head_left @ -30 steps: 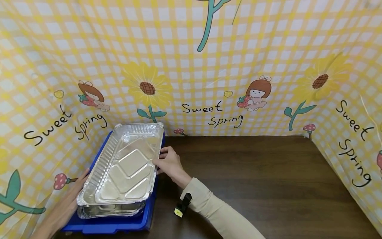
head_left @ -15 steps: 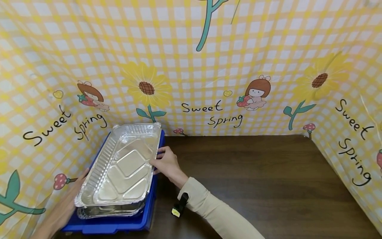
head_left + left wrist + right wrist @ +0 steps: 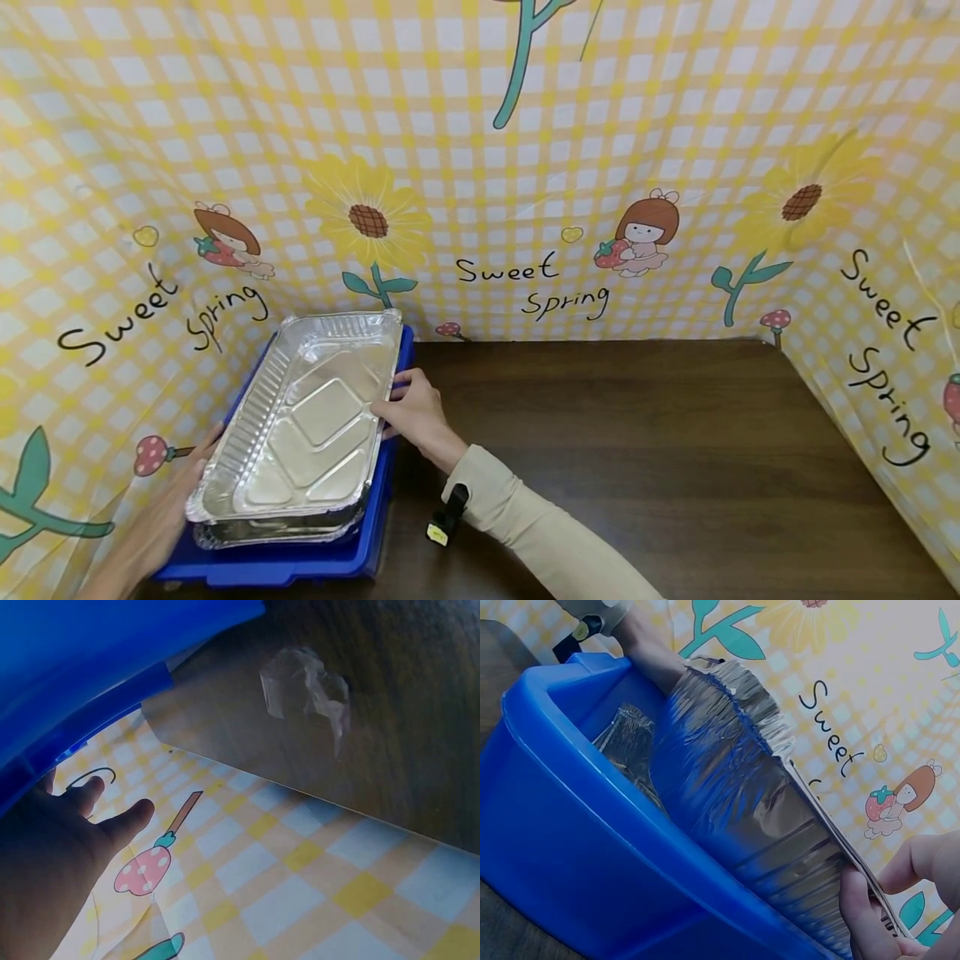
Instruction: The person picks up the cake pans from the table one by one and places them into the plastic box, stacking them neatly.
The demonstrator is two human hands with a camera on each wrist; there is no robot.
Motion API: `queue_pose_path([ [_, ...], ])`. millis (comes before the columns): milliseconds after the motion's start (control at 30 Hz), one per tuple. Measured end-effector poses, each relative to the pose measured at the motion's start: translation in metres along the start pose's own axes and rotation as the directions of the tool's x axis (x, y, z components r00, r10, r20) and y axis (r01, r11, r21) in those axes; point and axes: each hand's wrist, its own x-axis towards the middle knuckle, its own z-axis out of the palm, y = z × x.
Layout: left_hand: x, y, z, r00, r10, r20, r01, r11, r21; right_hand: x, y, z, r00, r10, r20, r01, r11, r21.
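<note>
Two silvery foil trays sit over a blue plastic bin (image 3: 251, 573) at the left in the head view. The upper foil tray (image 3: 330, 412) is tilted above the lower foil tray (image 3: 281, 530). My right hand (image 3: 420, 412) pinches the upper tray's right rim; in the right wrist view its thumb and fingers (image 3: 866, 915) close on that rim. Along the trays' left side lies my left hand (image 3: 168, 500). In the left wrist view, that hand's fingers (image 3: 124, 825) are extended beside the blue bin; whether they touch a tray is hidden.
A brown wooden table (image 3: 637, 467) extends to the right of the bin. A yellow checked cloth (image 3: 525, 167) hangs around the back and sides, close to the bin's left side. A crumpled piece of clear plastic (image 3: 307, 694) shows in the left wrist view.
My right hand has moved slightly left with the upper tray, and the tray now sits further left over the lower one. The left hand has hardly moved.
</note>
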Motion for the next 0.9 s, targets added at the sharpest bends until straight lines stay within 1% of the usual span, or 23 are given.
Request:
queue_pose_path([
  [100, 0.0, 0.002, -0.002, 1.0, -0.005, -0.009, 0.005, 0.998, 0.061, 0.0, 0.0, 0.0, 1.0, -0.004, 0.0, 0.004, 1.0, -0.011],
  [200, 0.0, 0.004, -0.003, 1.0, -0.015, -0.009, 0.016, 0.996, 0.087, 0.0, 0.001, 0.002, 1.0, -0.001, 0.005, 0.001, 1.0, -0.017],
  [367, 0.001, 0.005, -0.003, 0.998, -0.058, 0.006, 0.057, 0.995, 0.078, -0.001, 0.003, 0.007, 1.0, 0.006, 0.017, -0.006, 1.0, -0.019],
  [467, 0.001, 0.005, -0.002, 0.998, -0.065, 0.01, 0.064, 0.995, 0.076, -0.002, 0.004, 0.01, 1.0, 0.008, 0.016, -0.008, 1.0, -0.026],
  [700, 0.004, 0.005, -0.002, 1.0, -0.025, 0.01, 0.024, 0.997, 0.074, -0.005, 0.005, 0.015, 1.0, -0.024, 0.006, 0.024, 0.999, -0.024],
  [900, 0.003, 0.005, -0.001, 1.0, 0.002, 0.011, -0.003, 0.998, 0.067, -0.006, 0.007, 0.018, 0.999, -0.041, -0.013, 0.039, 0.994, -0.102],
])
